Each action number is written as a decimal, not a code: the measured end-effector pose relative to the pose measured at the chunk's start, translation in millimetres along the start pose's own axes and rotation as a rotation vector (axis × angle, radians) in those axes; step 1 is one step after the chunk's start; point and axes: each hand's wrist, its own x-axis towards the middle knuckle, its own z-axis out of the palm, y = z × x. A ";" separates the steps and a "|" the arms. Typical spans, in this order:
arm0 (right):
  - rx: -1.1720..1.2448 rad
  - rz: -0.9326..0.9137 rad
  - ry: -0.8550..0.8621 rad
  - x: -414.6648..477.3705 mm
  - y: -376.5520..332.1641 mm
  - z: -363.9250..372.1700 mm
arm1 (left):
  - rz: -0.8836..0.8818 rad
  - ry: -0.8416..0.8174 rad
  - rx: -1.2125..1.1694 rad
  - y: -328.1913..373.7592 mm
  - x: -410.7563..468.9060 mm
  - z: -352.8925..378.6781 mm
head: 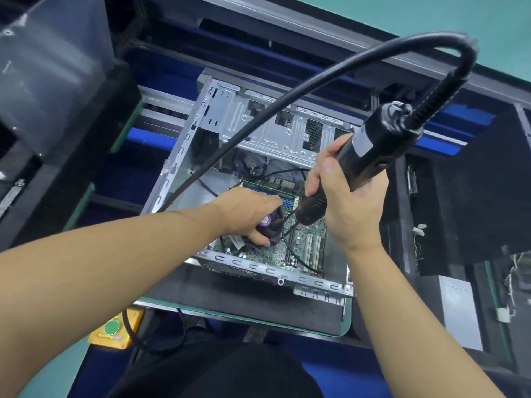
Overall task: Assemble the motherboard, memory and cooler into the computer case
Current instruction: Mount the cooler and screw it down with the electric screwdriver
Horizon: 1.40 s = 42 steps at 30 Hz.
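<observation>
The left hand (247,215) grips the black cooler (273,229) on the motherboard (301,249) inside the open computer case (230,119), lying at the tabletop's (258,307) near edge. The right hand (349,208) clasps an electric screwdriver (370,156), tip just beside the cooler.

The computer case (258,127) was bare silver-grey metal. Inside it the motherboard (301,239) was green, with memory slots (288,201) striped blue and green and expansion slots (309,251) in white and black. The cooler (274,235) was black, with a purple sticker (265,221) at its centre. The screwdriver (370,156) was black with a pale grey label band, and its cable (425,38) was black. The bench (244,303) was dark grey with a green edge. The button box (99,338) was yellow with a green button (112,327).
</observation>
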 end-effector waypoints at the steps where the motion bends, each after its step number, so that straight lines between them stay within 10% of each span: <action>1: 0.007 -0.004 -0.018 0.8 -0.4 -0.3 | -0.001 -0.004 0.008 -0.2 -0.3 0.4; 22: 0.012 -0.013 -0.122 -0.2 -6.4 0.8 | 0.007 0.007 -0.002 -0.8 -2.6 -4.1; 42: -0.029 -0.085 0.195 32.0 -23.0 -39.0 | 0.034 -0.049 -0.016 -3.1 -1.6 -9.6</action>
